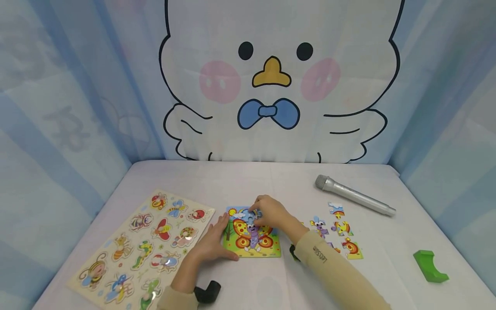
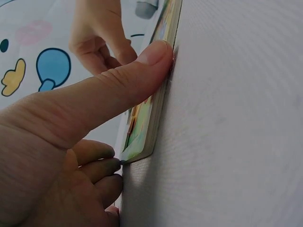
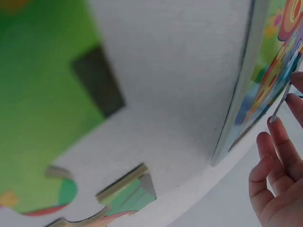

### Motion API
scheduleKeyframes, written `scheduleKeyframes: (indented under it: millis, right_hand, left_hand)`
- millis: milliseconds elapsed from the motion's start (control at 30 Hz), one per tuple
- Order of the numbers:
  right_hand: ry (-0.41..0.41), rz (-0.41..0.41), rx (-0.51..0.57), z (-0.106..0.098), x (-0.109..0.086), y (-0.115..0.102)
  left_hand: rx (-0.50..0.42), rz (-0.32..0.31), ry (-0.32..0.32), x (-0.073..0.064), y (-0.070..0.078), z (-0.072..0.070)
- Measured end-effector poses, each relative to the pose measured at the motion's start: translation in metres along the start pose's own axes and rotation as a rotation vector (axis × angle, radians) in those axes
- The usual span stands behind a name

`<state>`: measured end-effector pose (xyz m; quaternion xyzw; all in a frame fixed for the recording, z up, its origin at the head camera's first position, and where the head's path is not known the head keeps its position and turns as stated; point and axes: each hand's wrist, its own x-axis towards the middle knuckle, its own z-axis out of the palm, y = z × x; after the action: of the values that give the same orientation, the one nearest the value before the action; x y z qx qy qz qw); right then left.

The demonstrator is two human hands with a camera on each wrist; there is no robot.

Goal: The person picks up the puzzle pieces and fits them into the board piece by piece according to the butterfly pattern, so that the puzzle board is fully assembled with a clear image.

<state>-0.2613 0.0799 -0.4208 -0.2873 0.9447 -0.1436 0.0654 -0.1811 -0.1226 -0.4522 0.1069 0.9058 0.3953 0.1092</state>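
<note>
A small square puzzle board (image 1: 274,252) with a butterfly picture lies flat at the middle of the table. My left hand (image 1: 211,243) steadies it, fingers along its left side and thumb laid straight across the front edge, as the left wrist view also shows. Over the upper part of the picture, my right hand (image 1: 271,212) pinches a thin puzzle piece (image 3: 281,105) between thumb and fingertips. That piece is seen edge-on in the right wrist view, close to the board's surface. Its printed face is mostly hidden by the fingers.
Several loose puzzle pieces (image 1: 350,247) lie right of the board, partly behind the right sleeve. Behind them is a silver microphone (image 1: 356,196); a green arched block (image 1: 431,267) sits far right. A large board with insect pictures (image 1: 186,206) covers the left side.
</note>
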Motion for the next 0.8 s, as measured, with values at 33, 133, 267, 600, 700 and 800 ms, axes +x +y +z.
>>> scheduleKeyframes:
  millis: [33,133,267,600,700,800]
  right_hand:
    - [-0.002,0.002,0.001,-0.0004,0.0,-0.0006]
    - [-0.007,0.004,0.002,-0.002,0.0002,-0.0022]
    - [-0.023,0.015,-0.01,-0.0031,0.0013,-0.004]
    - [-0.03,0.033,-0.017,0.0026,0.0017,-0.003]
    - [-0.033,0.042,0.01,0.0029,0.0008,-0.0025]
    - [-0.039,0.061,0.073,0.0033,0.0,-0.001]
  left_hand:
    - [0.001,0.003,0.0,0.0003,-0.0001,0.0001]
    - [0.001,0.011,-0.001,0.0006,-0.0001,0.0001]
    - [0.001,0.017,-0.001,0.0008,-0.0001,0.0003]
    - [-0.004,0.021,-0.004,-0.0006,0.0002,0.0001]
    - [-0.008,0.025,-0.004,-0.0008,0.0,0.0002]
    - [-0.008,0.019,-0.001,-0.0004,-0.0006,0.0013]
